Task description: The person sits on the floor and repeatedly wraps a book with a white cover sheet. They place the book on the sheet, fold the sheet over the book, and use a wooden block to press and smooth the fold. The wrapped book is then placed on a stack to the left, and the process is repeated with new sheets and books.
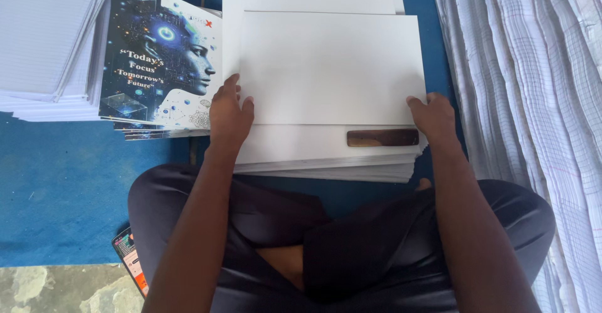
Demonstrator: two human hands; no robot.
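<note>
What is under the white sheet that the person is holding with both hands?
Under the white sheet lies a stack of white sheets, with a dark wooden bar resting on it. The sheet hides most of the stack's top.

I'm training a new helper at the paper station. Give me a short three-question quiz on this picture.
1. True or false: both hands touch the top white sheet.
2. What lies on the white stack near the right hand? A) scissors B) a dark wooden bar C) a pen
3. What is beside the left hand, to its left?

Key:
1. True
2. B, the wooden bar
3. A pile of printed covers
</note>
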